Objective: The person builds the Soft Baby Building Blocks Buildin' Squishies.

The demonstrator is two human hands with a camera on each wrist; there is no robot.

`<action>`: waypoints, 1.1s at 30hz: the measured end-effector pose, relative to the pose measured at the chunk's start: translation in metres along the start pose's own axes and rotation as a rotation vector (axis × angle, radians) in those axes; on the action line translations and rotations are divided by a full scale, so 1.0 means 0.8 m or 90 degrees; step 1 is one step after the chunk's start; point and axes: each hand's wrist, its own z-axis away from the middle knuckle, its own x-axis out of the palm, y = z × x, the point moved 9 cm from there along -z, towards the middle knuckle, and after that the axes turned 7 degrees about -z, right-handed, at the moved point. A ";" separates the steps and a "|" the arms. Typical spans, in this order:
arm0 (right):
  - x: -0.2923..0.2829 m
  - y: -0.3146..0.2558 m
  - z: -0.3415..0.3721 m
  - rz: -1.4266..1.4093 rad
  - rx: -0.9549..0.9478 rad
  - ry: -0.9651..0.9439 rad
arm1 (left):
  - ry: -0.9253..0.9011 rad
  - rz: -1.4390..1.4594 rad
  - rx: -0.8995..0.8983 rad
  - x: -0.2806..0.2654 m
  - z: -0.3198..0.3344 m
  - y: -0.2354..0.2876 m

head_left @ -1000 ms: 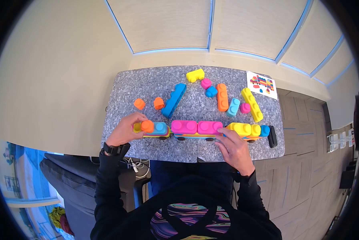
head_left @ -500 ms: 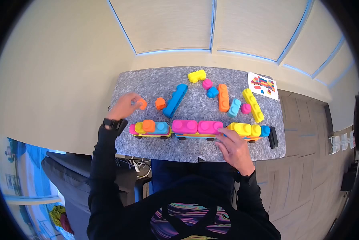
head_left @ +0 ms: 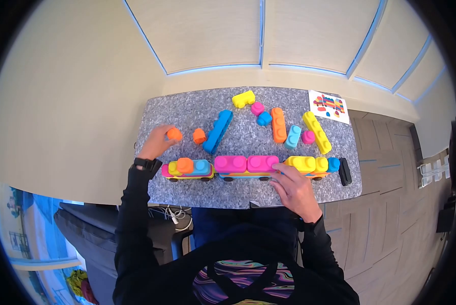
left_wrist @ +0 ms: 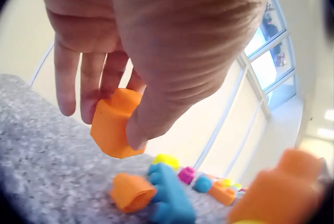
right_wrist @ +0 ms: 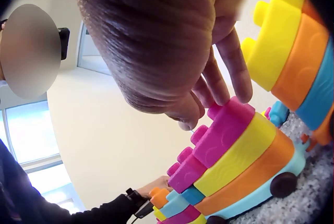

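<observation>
My left hand (head_left: 154, 145) pinches a small orange block (left_wrist: 117, 127) between thumb and fingers; the left wrist view shows it tilted over the table top. Nearby lies a second orange block (head_left: 199, 135), on its side. My right hand (head_left: 297, 193) rests its fairly straight fingertips on the right-hand pink block (right_wrist: 224, 132) topping the middle wagon of a toy block train. The left wagon (head_left: 191, 175) carries an orange block (head_left: 184, 165) between yellow and light blue ones. The right wagon (head_left: 304, 163) has yellow blocks and a blue one on top.
Behind the train lie a long blue block (head_left: 218, 132), an orange bar (head_left: 278, 124), a light blue block (head_left: 292, 137), a yellow bar (head_left: 317, 133) and several small blocks. A picture sheet (head_left: 329, 107) lies back right; a black object (head_left: 344, 172) sits by the right edge.
My left hand has moved away from the left wagon to the loose orange block behind it and taken hold of it. The right hand has stayed at the pink block.
</observation>
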 end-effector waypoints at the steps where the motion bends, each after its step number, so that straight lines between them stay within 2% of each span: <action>1: 0.000 0.000 0.000 0.000 0.001 -0.001 | -0.001 0.001 0.000 -0.014 0.006 0.021; 3: 0.000 -0.001 -0.001 0.003 -0.004 0.003 | 0.064 0.143 0.076 -0.061 0.020 0.094; 4: 0.001 -0.001 -0.002 0.003 -0.005 -0.001 | 0.065 0.145 0.072 -0.081 0.030 0.124; 6: 0.001 0.001 -0.002 0.001 0.003 -0.002 | -0.039 0.088 0.151 -0.096 0.051 0.190; 9: 0.003 0.001 -0.003 0.006 0.005 -0.004 | -0.101 0.042 0.203 -0.087 0.073 0.226; 14: 0.002 -0.001 -0.002 0.007 0.012 -0.001 | -0.083 0.011 0.220 -0.067 0.083 0.225; 21: 0.003 0.001 -0.001 0.006 0.015 -0.004 | -0.122 0.042 0.196 -0.040 0.087 0.218; 32: 0.003 0.001 -0.001 0.002 0.012 -0.007 | -0.135 0.020 0.191 -0.033 0.082 0.217; 33: 0.003 0.001 -0.001 0.001 0.013 -0.006 | -0.163 0.012 0.192 -0.034 0.080 0.219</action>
